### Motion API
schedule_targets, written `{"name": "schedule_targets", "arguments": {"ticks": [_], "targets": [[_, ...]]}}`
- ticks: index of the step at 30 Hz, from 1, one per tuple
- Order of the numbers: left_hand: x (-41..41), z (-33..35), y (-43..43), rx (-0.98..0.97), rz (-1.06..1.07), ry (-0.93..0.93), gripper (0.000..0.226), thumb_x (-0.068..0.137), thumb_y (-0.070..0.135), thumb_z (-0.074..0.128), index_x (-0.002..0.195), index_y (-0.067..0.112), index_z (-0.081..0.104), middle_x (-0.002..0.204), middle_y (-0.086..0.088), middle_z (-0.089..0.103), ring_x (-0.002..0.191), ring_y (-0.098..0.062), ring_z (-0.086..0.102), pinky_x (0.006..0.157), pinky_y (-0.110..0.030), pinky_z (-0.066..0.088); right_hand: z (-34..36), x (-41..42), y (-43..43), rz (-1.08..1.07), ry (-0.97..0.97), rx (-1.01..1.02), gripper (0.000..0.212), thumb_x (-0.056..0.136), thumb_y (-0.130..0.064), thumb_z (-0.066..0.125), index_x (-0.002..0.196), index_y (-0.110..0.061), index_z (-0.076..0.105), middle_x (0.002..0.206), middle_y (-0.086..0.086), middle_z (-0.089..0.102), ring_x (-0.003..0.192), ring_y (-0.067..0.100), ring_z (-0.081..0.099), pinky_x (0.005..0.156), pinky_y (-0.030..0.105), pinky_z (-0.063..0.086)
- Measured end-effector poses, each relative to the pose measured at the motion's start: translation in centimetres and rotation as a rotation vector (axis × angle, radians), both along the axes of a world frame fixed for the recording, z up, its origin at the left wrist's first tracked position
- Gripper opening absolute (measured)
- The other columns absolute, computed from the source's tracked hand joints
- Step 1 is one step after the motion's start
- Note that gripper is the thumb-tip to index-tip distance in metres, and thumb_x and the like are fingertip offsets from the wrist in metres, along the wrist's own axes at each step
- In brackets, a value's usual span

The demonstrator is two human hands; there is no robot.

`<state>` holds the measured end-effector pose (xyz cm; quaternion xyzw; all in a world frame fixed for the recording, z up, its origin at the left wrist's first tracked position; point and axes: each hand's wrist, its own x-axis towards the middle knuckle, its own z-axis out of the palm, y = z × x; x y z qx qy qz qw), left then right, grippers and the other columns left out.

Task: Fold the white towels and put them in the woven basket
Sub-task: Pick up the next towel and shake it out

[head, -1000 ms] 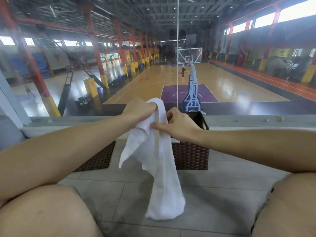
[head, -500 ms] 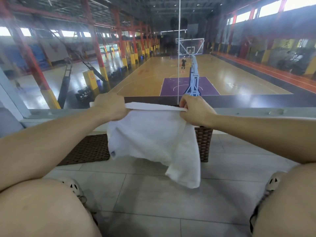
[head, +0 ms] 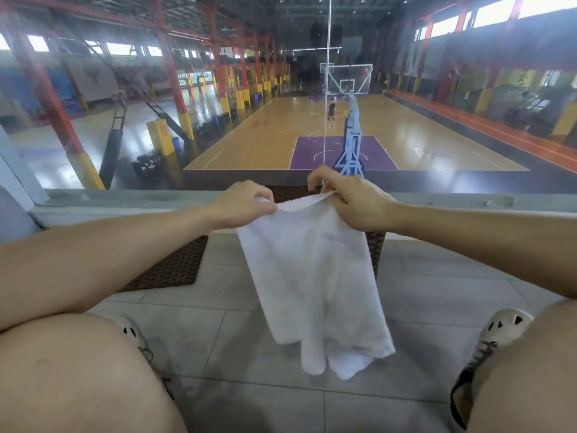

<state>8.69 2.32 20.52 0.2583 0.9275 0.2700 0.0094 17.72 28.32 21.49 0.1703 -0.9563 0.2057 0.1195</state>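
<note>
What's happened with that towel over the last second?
The left hand and right hand first pulled apart, stretching the white towel wide, then came back close together, so it now hangs down long and narrower. Both hands kept pinching its top edge throughout. The woven basket behind it stayed in place.

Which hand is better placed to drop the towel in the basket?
Probably the right hand: it pinches the white towel just in front of the woven basket, while the left hand is at the basket's left edge.
</note>
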Motion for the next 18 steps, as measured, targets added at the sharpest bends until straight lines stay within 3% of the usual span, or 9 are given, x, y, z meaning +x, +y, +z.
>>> {"name": "schedule_targets", "arguments": {"ticks": [1, 3, 5, 8, 11, 12, 13, 15, 18], "targets": [[-0.2, 0.2, -0.4, -0.070, -0.001, 0.091, 0.029, 0.094, 0.042, 0.065, 0.071, 0.024, 0.067, 0.081, 0.006, 0.069, 0.082, -0.016, 0.061, 0.075, -0.039, 0.043, -0.1, 0.3, 0.2, 0.055, -0.006, 0.118, 0.051, 0.093, 0.003, 0.040, 0.121, -0.037, 0.056, 0.112, -0.003, 0.064, 0.096, 0.022, 0.063, 0.083, 0.043, 0.055], [-0.7, -0.1, -0.9, -0.087, 0.010, 0.228, 0.040, 0.105, 0.045, 0.059, 0.079, 0.017, 0.071, 0.085, -0.004, 0.073, 0.086, -0.022, 0.066, 0.080, -0.045, 0.051, -0.5, 1.6, -0.4, 0.174, -0.067, 0.363, 0.040, 0.091, -0.010, 0.043, 0.114, -0.029, 0.068, 0.109, -0.006, 0.064, 0.101, 0.020, 0.063, 0.090, 0.040, 0.052], [-0.6, -0.2, -0.7, -0.029, 0.010, 0.282, 0.043, 0.109, 0.040, 0.057, 0.077, 0.013, 0.068, 0.077, -0.006, 0.069, 0.080, -0.024, 0.064, 0.081, -0.048, 0.051, -1.2, 2.7, -1.4, 0.250, -0.145, 0.536, 0.050, 0.089, -0.030, 0.033, 0.124, -0.030, 0.070, 0.114, -0.009, 0.070, 0.106, 0.018, 0.065, 0.097, 0.039, 0.052], [0.0, 0.0, -0.3, -0.013, -0.032, 0.315, 0.033, 0.110, 0.035, 0.059, 0.087, 0.017, 0.074, 0.086, 0.001, 0.072, 0.086, -0.020, 0.064, 0.084, -0.046, 0.052, -2.4, 3.1, -1.8, 0.368, -0.115, 0.867, 0.046, 0.089, -0.025, 0.044, 0.130, -0.026, 0.063, 0.110, 0.000, 0.073, 0.100, 0.027, 0.066, 0.085, 0.042, 0.055], [0.7, 0.6, 0.3, 0.021, -0.057, 0.312, 0.031, 0.111, 0.034, 0.058, 0.097, 0.014, 0.078, 0.092, 0.000, 0.074, 0.090, -0.020, 0.065, 0.084, -0.042, 0.051, -3.5, 1.4, -1.3, 0.537, 0.311, 1.069, 0.008, 0.089, -0.009, 0.064, 0.091, -0.016, 0.070, 0.099, 0.007, 0.064, 0.098, 0.032, 0.062, 0.078, 0.043, 0.050], [0.8, 0.9, 0.4, 0.034, -0.070, 0.307, 0.031, 0.111, 0.034, 0.058, 0.096, 0.014, 0.078, 0.091, 0.000, 0.074, 0.089, -0.018, 0.064, 0.082, -0.040, 0.049, -3.6, 0.7, -0.9, 0.591, 0.463, 1.117, 0.015, 0.095, -0.009, 0.061, 0.086, -0.015, 0.072, 0.109, 0.009, 0.063, 0.110, 0.034, 0.061, 0.087, 0.047, 0.050], [0.9, 1.3, 0.4, 0.047, -0.081, 0.293, 0.032, 0.111, 0.034, 0.058, 0.094, 0.015, 0.077, 0.088, 0.002, 0.072, 0.087, -0.016, 0.063, 0.079, -0.037, 0.047, -3.5, 0.1, -0.8, 0.637, 0.573, 1.151, 0.025, 0.102, -0.010, 0.053, 0.093, -0.014, 0.075, 0.125, 0.011, 0.062, 0.129, 0.036, 0.055, 0.103, 0.053, 0.046], [1.0, 2.1, 0.3, 0.053, -0.101, 0.265, 0.034, 0.111, 0.034, 0.057, 0.093, 0.013, 0.075, 0.083, 0.001, 0.070, 0.081, -0.013, 0.060, 0.074, -0.031, 0.042, -3.4, -0.9, -0.9, 0.691, 0.631, 1.218, 0.033, 0.111, -0.011, 0.042, 0.122, -0.009, 0.073, 0.156, 0.015, 0.052, 0.159, 0.037, 0.028, 0.126, 0.067, 0.019], [1.3, 2.9, 0.0, 0.034, -0.131, 0.200, 0.044, 0.112, 0.036, 0.054, 0.086, 0.004, 0.069, 0.073, -0.005, 0.057, 0.068, -0.013, 0.045, 0.065, -0.027, 0.034, -2.8, -2.3, -0.8, 0.680, 0.648, 1.339, 0.033, 0.109, -0.006, 0.040, 0.131, -0.010, 0.064, 0.150, 0.018, 0.058, 0.164, 0.039, 0.016, 0.126, 0.073, 0.004]]}}
